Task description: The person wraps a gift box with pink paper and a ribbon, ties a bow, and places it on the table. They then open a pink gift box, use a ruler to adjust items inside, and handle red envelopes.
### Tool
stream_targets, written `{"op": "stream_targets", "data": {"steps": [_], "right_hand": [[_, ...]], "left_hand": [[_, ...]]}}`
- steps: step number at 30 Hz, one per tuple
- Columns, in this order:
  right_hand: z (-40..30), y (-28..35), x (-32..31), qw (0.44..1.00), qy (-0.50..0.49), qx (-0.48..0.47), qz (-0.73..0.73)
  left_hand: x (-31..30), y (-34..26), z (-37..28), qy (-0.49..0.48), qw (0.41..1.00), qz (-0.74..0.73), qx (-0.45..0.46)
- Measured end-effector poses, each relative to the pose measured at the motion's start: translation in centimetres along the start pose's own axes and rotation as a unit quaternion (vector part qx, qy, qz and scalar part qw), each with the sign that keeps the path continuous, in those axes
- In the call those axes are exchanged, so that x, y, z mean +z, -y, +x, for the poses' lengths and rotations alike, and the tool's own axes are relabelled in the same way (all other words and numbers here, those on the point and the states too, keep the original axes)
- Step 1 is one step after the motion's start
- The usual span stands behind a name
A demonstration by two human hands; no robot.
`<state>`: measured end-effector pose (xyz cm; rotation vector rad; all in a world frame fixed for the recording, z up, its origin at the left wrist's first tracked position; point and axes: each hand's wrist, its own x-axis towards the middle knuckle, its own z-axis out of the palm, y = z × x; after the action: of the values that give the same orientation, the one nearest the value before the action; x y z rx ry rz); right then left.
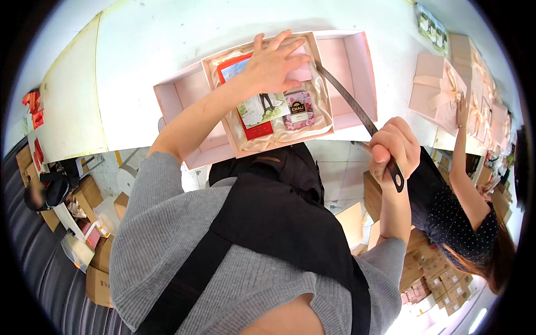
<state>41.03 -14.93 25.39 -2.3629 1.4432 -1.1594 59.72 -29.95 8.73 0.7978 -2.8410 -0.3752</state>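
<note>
My right hand (393, 146) grips a metal ruler (349, 97), whose far end touches the right rim of the satin-lined middle tray (322, 121) of a pink gift box (360, 63). Spread flat, my left hand (276, 65) rests on a pale pink card (303, 69) and other contents of that tray. Under and beside this hand lie a printed photo card (261, 109), a red-edged item (257, 130) and a floral CHALI tin or packet (299, 109). Side compartments of the box show on the left and right, with nothing seen in them.
At right, a co-worker's hand (461, 111) touches a ribboned pink gift box (431, 83) beside several similar boxes. A photo card (431, 29) lies behind them. Red items (32, 104) sit at the table's far left. Cardboard boxes (98, 284) stand on the floor.
</note>
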Motion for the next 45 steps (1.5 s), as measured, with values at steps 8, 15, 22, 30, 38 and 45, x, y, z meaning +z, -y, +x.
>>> {"op": "stream_targets", "data": {"steps": [8, 15, 22, 30, 38, 45], "right_hand": [[1.1, 1.2, -0.7, 0.998, -0.008, 0.014, 0.052], [1.1, 1.2, -0.7, 0.999, -0.005, 0.021, 0.037], [0.9, 1.4, -0.6, 0.999, -0.020, 0.024, 0.032], [0.8, 0.6, 0.5, 1.000, -0.010, 0.005, 0.018], [1.1, 1.1, 0.9, 1.000, 0.002, 0.022, -0.016], [2.1, 1.9, 0.3, 0.998, -0.018, 0.052, -0.008]], "left_hand": [[0.1, 0.1, -0.1, -0.016, 0.999, -0.027, 0.009], [0.1, 0.1, -0.1, -0.013, 1.000, -0.017, 0.005], [0.4, 0.3, -0.3, -0.011, 0.999, -0.030, 0.010], [0.4, 0.3, -0.3, -0.007, 1.000, -0.026, 0.003], [0.4, 0.3, -0.3, -0.007, 0.999, -0.031, 0.008], [0.8, -1.1, 1.6, -0.052, 0.993, -0.065, -0.083]]}}
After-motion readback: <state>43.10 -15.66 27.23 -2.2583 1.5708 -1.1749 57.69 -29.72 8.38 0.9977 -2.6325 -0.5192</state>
